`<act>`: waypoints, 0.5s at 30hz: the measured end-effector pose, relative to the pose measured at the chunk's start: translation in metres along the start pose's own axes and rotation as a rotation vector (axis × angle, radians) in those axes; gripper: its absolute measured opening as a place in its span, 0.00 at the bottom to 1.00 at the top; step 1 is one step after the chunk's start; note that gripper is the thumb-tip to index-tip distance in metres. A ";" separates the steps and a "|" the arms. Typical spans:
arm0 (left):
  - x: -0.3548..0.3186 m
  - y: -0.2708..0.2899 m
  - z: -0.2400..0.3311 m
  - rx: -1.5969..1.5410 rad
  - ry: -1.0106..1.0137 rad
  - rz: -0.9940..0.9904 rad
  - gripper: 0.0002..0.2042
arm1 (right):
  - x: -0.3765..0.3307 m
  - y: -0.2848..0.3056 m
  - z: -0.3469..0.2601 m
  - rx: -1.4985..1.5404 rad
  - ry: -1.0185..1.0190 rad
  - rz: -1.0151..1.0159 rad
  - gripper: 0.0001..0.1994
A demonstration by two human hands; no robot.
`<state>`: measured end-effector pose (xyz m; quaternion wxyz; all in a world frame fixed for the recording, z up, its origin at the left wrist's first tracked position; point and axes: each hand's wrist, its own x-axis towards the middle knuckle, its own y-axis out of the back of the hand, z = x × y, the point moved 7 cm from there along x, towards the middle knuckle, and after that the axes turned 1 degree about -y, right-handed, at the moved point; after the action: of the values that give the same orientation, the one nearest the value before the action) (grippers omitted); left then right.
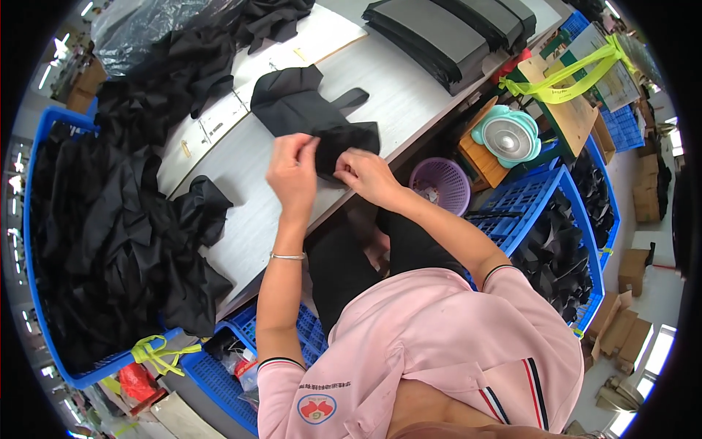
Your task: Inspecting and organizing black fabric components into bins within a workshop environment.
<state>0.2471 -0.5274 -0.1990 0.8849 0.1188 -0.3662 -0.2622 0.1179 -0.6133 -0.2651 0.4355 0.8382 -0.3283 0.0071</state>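
A black fabric piece (292, 102) with a loop-like strap lies near the front edge of the white table (245, 157). At its near corner my left hand (291, 172) pinches the cloth between thumb and fingertips. To the right, my right hand (369, 175) is closed on the same cloth, its fingertips curled at the lower edge. Between both hands the near part of the fabric is raised and folded. What lies under that fold is hidden.
A blue crate (91, 377) heaped with black cloth (110, 241) stands left. Stacked black-and-grey panels (431, 44) lie at the far right of the table. A purple basket (442, 183), turquoise fan (506, 137) and another blue crate (545, 208) are to my right.
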 end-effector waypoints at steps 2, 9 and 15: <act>0.015 0.023 -0.011 -0.011 0.037 0.091 0.04 | -0.003 0.009 -0.006 -0.016 0.091 0.114 0.07; 0.012 0.026 -0.047 -0.267 0.222 0.135 0.03 | 0.003 0.030 -0.035 0.090 0.023 0.206 0.11; -0.002 0.015 -0.052 -0.366 0.278 0.120 0.04 | 0.016 -0.004 -0.049 -0.044 0.174 0.186 0.14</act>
<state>0.2884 -0.5131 -0.2313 0.9477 -0.0306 -0.1935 -0.2521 0.1456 -0.5842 -0.2327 0.4783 0.7906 -0.3654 0.1129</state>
